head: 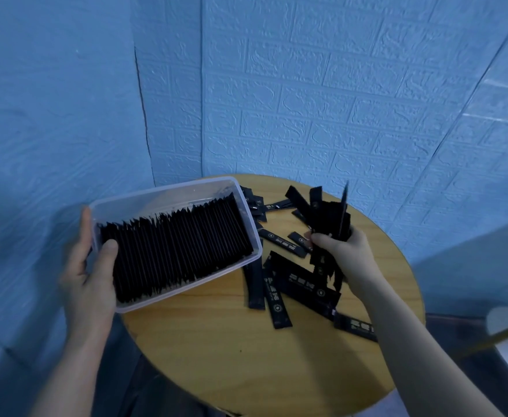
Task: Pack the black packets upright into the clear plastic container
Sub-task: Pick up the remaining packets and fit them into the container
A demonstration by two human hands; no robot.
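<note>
Left hand (pixel 88 266) gripping clear container (pixel 168 192) at centre-left, thumb over upright packed packets (pixel 177 251). Right hand (pixel 341 245) clutching packet bundle (pixel 334 218) above loose packets (pixel 295 284) on round table (pixel 231 356).

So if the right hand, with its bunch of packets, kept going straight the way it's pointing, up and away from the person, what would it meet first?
Probably nothing on the table: beyond the right hand and its bunch of packets lie only the table rim and then the blue wall. Depth is hard to judge from this one view.
</note>
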